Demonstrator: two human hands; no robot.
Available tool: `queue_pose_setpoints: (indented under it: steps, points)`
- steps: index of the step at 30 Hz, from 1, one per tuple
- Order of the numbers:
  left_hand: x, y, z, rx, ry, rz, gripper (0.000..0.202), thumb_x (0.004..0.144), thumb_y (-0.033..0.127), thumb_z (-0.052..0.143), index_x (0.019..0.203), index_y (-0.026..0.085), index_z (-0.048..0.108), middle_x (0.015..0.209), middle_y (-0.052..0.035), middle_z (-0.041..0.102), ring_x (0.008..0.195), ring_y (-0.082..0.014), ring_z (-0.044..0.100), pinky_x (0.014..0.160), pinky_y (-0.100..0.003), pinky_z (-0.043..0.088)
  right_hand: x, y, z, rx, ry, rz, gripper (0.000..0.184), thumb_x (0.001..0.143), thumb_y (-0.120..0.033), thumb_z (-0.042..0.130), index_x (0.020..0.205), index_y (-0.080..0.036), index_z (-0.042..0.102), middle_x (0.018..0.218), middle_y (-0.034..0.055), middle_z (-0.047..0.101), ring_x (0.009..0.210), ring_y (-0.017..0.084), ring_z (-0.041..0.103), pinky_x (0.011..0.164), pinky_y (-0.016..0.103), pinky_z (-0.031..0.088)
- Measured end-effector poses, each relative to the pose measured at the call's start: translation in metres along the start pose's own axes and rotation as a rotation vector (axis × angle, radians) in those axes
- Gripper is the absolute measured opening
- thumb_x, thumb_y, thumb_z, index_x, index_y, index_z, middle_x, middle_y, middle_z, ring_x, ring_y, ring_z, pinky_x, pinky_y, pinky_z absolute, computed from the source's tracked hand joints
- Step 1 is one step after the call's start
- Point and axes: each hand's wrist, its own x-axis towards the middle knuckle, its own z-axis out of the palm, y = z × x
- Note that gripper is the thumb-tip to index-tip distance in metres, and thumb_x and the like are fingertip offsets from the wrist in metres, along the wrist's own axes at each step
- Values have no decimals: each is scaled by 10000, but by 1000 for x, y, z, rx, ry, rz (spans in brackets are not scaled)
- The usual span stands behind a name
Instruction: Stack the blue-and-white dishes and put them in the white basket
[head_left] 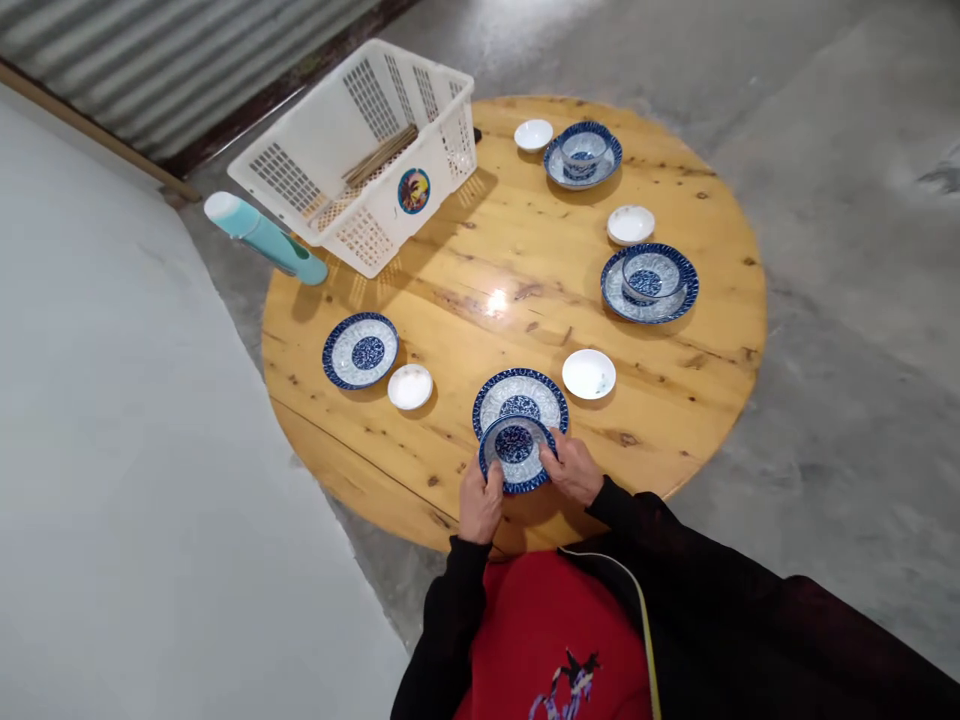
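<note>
Both of my hands hold a blue-and-white patterned bowl (516, 452) just above the near edge of a round wooden table (517, 270). My left hand (480, 500) grips its left rim and my right hand (571, 466) grips its right rim. The bowl hangs partly over a matching blue-and-white plate (520, 394) lying right behind it. A small white dish (589, 373) sits to the right of that plate.
A blue plate (361, 349) with a small white dish (410, 386) lies at the left. Two plates with bowls on them (649, 280) (583, 152), each with a white dish nearby, stand at the right and far side. A white plastic basket (360, 150) holding chopsticks and a teal bottle (264, 238) are at the far left.
</note>
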Motion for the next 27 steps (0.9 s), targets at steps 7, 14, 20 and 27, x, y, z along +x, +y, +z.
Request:
queue_pose_setpoints:
  steps: [7, 14, 20, 27]
  points:
    - [-13, 10, -28, -16, 10, 145, 320, 938, 398, 383, 1060, 210, 612, 1056, -85, 696, 1008, -230, 640, 912, -328, 495, -20, -37, -19, 83, 154, -54, 372, 920, -287, 395, 1171, -102, 598, 774, 113, 707, 627, 241, 640, 633, 320, 435]
    - [-46, -18, -37, -71, -125, 195, 308, 933, 416, 389, 1014, 218, 611, 997, -95, 691, 925, -245, 645, 859, -374, 523, -80, -63, -3, 20, 264, 43, 333, 918, -266, 360, 1122, -151, 597, 777, 90, 713, 670, 229, 659, 660, 301, 452]
    - [-81, -50, -31, -178, -368, 94, 293, 921, 449, 369, 986, 235, 558, 860, -74, 649, 675, -210, 624, 557, -324, 542, -145, -70, 24, 17, 300, 219, 280, 916, -283, 346, 982, -176, 597, 679, 65, 672, 586, 215, 630, 593, 294, 434]
    - [-95, -39, -12, -71, -440, 298, 297, 933, 385, 353, 982, 179, 561, 891, -92, 667, 836, -211, 642, 784, -342, 527, -181, -61, 15, 2, 389, 352, 328, 897, -335, 307, 875, -167, 588, 688, 84, 661, 615, 217, 629, 621, 298, 431]
